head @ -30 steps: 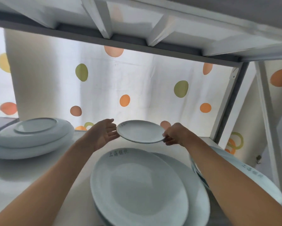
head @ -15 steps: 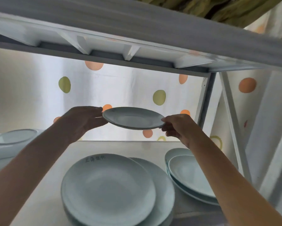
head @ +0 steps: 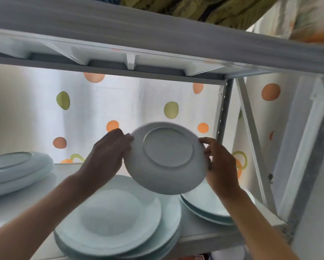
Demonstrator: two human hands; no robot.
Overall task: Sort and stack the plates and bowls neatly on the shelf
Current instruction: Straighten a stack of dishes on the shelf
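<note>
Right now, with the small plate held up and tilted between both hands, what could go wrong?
1. The small plate is tilted, its underside toward the camera, and each hand, left and right, has only a rim grip. It could slip and fall onto the middle stack of large plates below.
2. The upper shelf is close overhead; lifting further might knock the rim against it.
3. The middle stack looks uneven and overhangs the shelf edge.

No legible text, label, brand, number or sign was found anywhere: the underside of the small plate held between the two hands appeared blank, and the blurred plate stacks on the shelf showed no readable marking.
</note>
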